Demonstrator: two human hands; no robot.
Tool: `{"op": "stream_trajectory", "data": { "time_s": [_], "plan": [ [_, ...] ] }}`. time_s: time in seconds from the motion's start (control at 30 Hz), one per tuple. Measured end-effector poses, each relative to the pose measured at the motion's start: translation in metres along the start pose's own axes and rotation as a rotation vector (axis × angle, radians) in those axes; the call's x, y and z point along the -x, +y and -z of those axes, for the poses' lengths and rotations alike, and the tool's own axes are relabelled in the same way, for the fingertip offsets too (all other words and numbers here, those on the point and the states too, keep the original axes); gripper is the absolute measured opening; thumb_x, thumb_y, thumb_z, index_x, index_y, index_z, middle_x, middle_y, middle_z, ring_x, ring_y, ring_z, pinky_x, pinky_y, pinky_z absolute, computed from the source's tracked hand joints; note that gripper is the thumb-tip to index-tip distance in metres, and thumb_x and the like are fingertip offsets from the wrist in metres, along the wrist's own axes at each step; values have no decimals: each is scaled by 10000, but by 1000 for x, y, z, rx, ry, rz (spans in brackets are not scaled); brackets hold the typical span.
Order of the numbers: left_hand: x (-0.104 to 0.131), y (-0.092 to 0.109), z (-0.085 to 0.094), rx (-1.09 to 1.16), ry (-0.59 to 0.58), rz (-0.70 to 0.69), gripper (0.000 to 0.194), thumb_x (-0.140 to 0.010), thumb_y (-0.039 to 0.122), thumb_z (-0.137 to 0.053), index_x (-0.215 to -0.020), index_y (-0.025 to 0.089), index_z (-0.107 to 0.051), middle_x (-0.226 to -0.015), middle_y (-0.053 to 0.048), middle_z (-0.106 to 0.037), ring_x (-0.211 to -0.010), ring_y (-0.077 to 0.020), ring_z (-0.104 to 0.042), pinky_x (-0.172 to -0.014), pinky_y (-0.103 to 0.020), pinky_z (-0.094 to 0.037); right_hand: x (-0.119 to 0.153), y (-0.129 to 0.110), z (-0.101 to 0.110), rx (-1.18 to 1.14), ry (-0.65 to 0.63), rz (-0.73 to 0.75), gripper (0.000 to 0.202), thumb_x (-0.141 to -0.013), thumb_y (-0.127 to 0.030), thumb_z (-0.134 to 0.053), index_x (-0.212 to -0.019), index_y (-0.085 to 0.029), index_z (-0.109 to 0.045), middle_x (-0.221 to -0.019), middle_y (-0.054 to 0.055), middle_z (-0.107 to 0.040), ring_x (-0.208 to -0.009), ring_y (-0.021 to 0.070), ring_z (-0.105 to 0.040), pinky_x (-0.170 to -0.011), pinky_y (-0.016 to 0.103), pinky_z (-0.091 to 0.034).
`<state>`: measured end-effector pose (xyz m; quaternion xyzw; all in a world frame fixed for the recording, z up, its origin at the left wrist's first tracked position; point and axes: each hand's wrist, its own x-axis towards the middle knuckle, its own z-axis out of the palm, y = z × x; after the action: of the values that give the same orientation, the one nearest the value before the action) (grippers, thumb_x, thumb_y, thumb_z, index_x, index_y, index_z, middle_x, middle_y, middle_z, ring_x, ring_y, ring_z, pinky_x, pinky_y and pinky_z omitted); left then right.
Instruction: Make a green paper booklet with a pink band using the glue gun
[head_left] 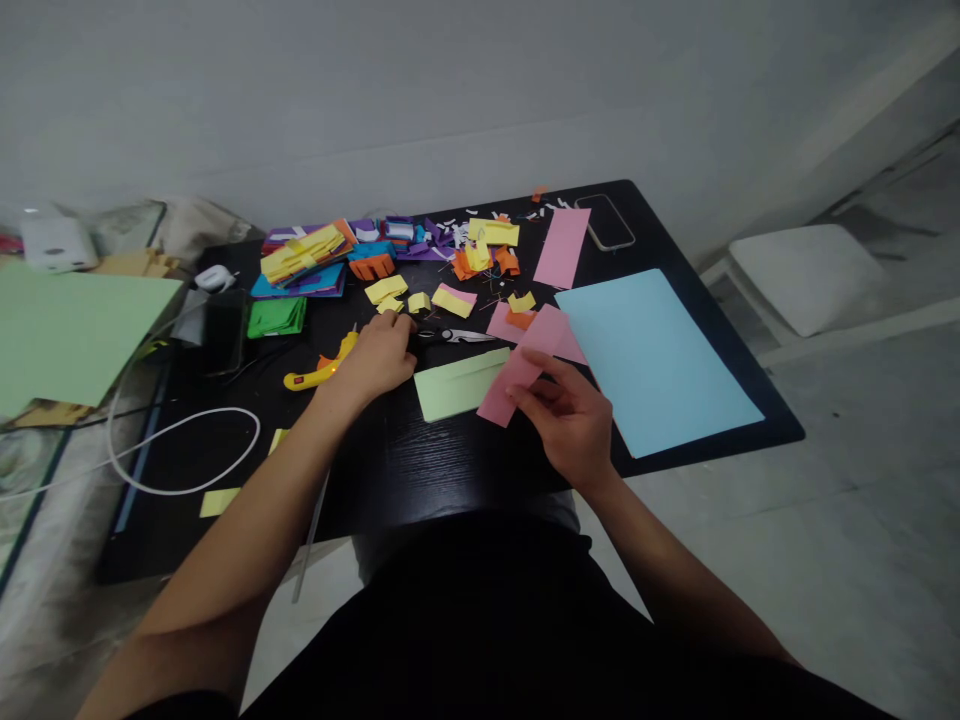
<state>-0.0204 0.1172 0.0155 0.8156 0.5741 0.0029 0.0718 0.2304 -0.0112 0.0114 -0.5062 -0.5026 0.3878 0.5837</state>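
My left hand [380, 352] is at the middle of the black table, its fingers curled over the dark handles of a pair of scissors [465, 336]. The blades point right, and the grip is partly hidden. A yellow glue gun [319, 371] lies left of that hand, partly behind my wrist. My right hand [574, 415] pinches a pink paper strip [501, 393] between thumb and fingers. The strip slants over a light green paper piece [450, 388], covering its right end. Another pink piece [575, 347] and an orange scrap [520, 319] lie just behind it.
A light blue sheet [660, 365] lies at right, with a pink strip [562, 247] and phone case [605, 222] behind. Paper stacks [307, 255], green pieces [276, 316] and scraps [480, 255] fill the back. At left are a phone [223, 332] and white cable [187, 490].
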Motion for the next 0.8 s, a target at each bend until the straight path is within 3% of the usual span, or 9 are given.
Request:
{"op": "stream_trajectory", "data": {
  "time_s": [0.17, 0.37, 0.5, 0.63, 0.7, 0.8],
  "plan": [
    [-10, -2, 2, -87, -23, -22, 441, -879, 42, -480, -1284, 86, -649, -1270, -231, -639, -1234, -374, -605, -1057, -487, -497, 0, 2, 1, 28, 13, -6, 421, -867, -330, -839, -1268, -242, -744, -1025, 36, -785, -869, 189, -774, -804, 359, -697],
    [-20, -3, 7, -100, -82, -97, 292, -905, 118, -580, -1182, 109, -672, -1216, -223, -690, -1171, -382, -650, -1006, -486, -511, 1, 2, 0, 30, 40, -4, 408, -873, -301, -825, -1268, -243, -742, -1069, 44, -788, -903, 199, -780, -834, 375, -700],
    [-16, -3, 19, -94, -76, -122, 228, -953, 165, -550, -1154, 122, -647, -1150, -225, -707, -1081, -368, -685, -934, -462, -519, 1, 3, -1, 23, 59, 10, 393, -879, -292, -821, -1262, -252, -744, -1079, 38, -792, -899, 194, -785, -832, 368, -702],
    [17, 0, 39, 119, 57, -78, 217, -955, 303, -594, -1123, 169, -618, -1090, -168, -702, -956, -315, -692, -826, -405, -511, 2, 5, -1, 83, 84, 51, 374, -908, -297, -798, -1274, -258, -734, -1080, 41, -789, -910, 195, -782, -826, 363, -702],
    [44, 3, 48, 330, 95, -31, 261, -915, 395, -641, -1080, 196, -613, -948, -88, -696, -796, -252, -660, -727, -359, -491, 3, 5, -2, 118, 100, 84, 373, -926, -311, -783, -1291, -266, -725, -1087, 42, -782, -916, 198, -780, -831, 373, -703],
    [89, 11, 53, 569, 135, 34, 293, -866, 490, -690, -956, 219, -630, -879, -33, -668, -772, -212, -620, -720, -326, -483, 6, 2, -3, 160, 146, 141, 364, -940, -306, -771, -1300, -283, -722, -1074, 35, -772, -898, 201, -772, -815, 386, -706]
  ]
}}
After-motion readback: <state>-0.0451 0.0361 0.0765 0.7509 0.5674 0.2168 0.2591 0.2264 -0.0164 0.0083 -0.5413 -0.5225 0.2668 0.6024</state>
